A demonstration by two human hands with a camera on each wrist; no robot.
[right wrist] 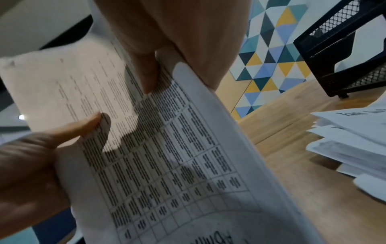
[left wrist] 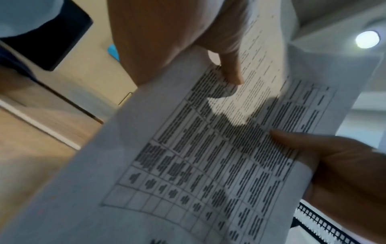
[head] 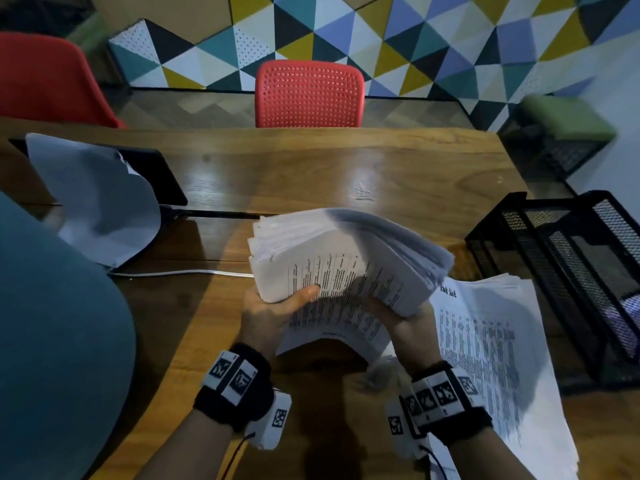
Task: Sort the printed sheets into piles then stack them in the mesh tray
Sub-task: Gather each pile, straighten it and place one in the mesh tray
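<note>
I hold a thick stack of printed sheets (head: 346, 258) just above the wooden table (head: 346, 168), its pages fanned and bent. My left hand (head: 273, 310) grips its near left corner, thumb on top. My right hand (head: 394, 317) grips the near right side. The wrist views show a sheet printed with a table (left wrist: 208, 165) (right wrist: 167, 148) curling down, pinched under both thumbs (left wrist: 229, 69) (right wrist: 146, 74). A second pile of printed sheets (head: 491, 358) (right wrist: 351, 140) lies on the table to the right. The black mesh tray (head: 540, 258) (right wrist: 334, 49) stands beyond that pile.
Loose white paper (head: 93, 202) lies over a flat black device at the left, with a white cable (head: 173, 273) running along the table. A red chair (head: 309, 95) stands across the table. A black mesh stool with a green cushion (head: 561, 140) is at the far right.
</note>
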